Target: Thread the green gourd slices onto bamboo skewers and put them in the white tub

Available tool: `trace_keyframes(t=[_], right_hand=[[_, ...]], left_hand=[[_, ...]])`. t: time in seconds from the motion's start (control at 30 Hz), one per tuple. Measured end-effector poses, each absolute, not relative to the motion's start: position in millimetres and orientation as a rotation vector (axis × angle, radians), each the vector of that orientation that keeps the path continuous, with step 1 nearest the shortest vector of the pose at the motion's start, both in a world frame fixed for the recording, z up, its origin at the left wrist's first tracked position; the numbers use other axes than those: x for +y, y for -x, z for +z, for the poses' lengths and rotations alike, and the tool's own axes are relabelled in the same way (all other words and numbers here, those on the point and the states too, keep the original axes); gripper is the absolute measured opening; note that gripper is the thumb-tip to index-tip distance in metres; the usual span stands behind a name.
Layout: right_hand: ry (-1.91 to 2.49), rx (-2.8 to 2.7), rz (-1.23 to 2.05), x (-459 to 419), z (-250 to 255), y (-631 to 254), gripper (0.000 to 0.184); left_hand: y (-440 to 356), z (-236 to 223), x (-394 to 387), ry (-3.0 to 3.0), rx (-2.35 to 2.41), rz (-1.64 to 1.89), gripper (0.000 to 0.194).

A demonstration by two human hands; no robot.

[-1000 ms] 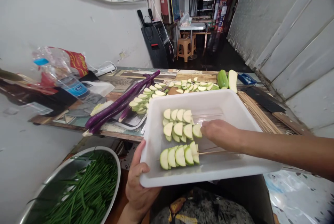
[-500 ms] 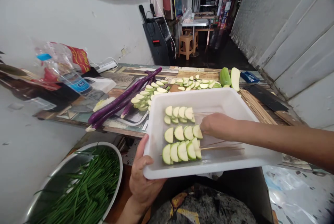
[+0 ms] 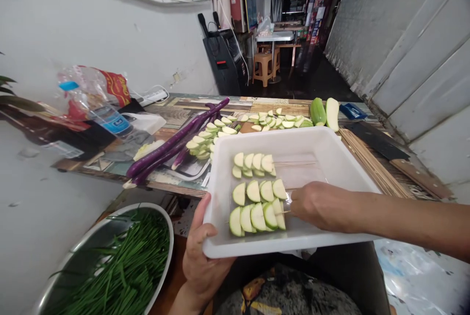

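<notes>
A white plastic tray (image 3: 293, 246) tilts over the table's near edge. My left hand (image 3: 205, 251) grips its near left corner, thumb over the rim and palm underneath. Inside lie skewers threaded with half-round, green-skinned zucchini slices: a far row (image 3: 253, 162), a middle row (image 3: 259, 191) and a near row (image 3: 257, 217). My right hand (image 3: 314, 205) reaches into the tray with its fingers closed on the bare stick of the near zucchini skewer. The fingertips and most of that stick are hidden behind the hand.
Behind the tray are long purple eggplants (image 3: 176, 141), loose zucchini slices (image 3: 205, 139) and two zucchini pieces (image 3: 325, 113). Bamboo sticks (image 3: 374, 163) and a cleaver (image 3: 378, 140) lie right. A metal basin (image 3: 171, 236) of green chives (image 3: 121, 256) stands lower left; a bottle (image 3: 110, 117) stands left.
My right hand has moved down and toward me, from the middle row's stick to the near one. My left hand keeps its grip on the tray. The view has shifted slightly.
</notes>
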State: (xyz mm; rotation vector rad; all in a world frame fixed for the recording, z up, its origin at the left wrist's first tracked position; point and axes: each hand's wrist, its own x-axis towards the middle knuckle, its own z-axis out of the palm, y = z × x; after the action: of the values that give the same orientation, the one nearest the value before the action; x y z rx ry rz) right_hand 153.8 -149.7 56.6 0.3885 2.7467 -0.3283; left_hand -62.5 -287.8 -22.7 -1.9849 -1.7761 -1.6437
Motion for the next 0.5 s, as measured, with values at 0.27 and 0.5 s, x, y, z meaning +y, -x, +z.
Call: trace_keyframes(t=[0.27,0.5], right_hand=[[-0.574,2.904,-0.299,-126,67,-164,0.031],[-0.68,2.912,-0.25,-107,49,-148,0.028]], left_hand=[[63,-25,-287,1.97,-1.76,-1.623,0.044],[64,-28,-288,1.996,-1.738,-1.633,0.044]])
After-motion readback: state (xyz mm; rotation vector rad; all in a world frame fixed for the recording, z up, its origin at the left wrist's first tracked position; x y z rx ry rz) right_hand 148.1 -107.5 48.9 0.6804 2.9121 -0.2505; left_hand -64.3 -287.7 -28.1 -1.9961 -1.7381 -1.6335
